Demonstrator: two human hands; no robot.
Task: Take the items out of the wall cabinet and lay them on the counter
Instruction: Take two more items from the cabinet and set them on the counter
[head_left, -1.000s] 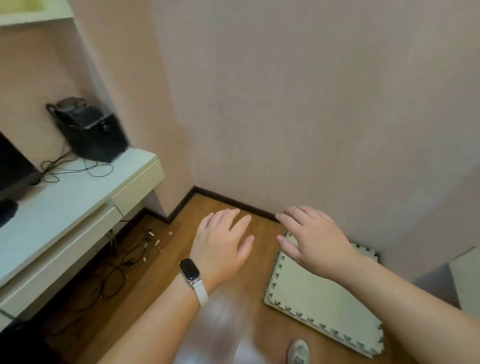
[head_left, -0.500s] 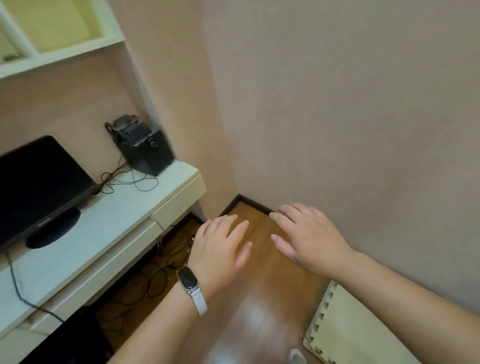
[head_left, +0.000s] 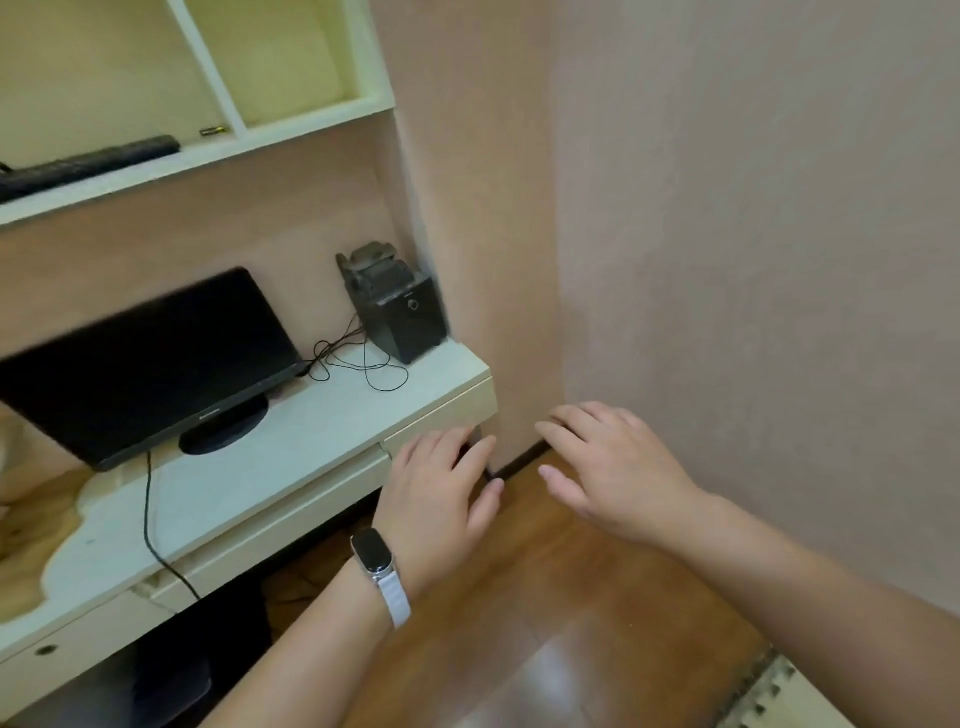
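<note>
High on the left, the wall cabinet (head_left: 291, 124) hangs open-fronted above the bench (head_left: 291, 467), so its contents sit within reach without any door to swing. In its left compartment a long dark flat item (head_left: 88, 165) lies along the shelf near the front edge, and just to its right, beside the upright divider, rests a small dark object (head_left: 214, 131) too small to identify. The right compartment looks bare from this angle. These seem to be the things still to come down.

Below, the bench carries a black monitor (head_left: 150, 358) on its round stand, pushed toward the wall, which leaves a pale strip of bare surface in front where items could be laid. Further right, a black speaker (head_left: 402, 312) stands in the corner with its thin cables (head_left: 358, 364) looped loosely beside it, out of the working area.

The left hand (head_left: 441, 499), a watch with a white strap (head_left: 382, 571) on its wrist, hovers palm down by the bench's right corner, fingers spread and holding nothing. The right hand (head_left: 613, 467) floats over the wooden floor (head_left: 597, 597) near the wall, likewise spread wide and empty. Both are low and well apart from the cabinet, so the reach upward appears not yet begun.
</note>
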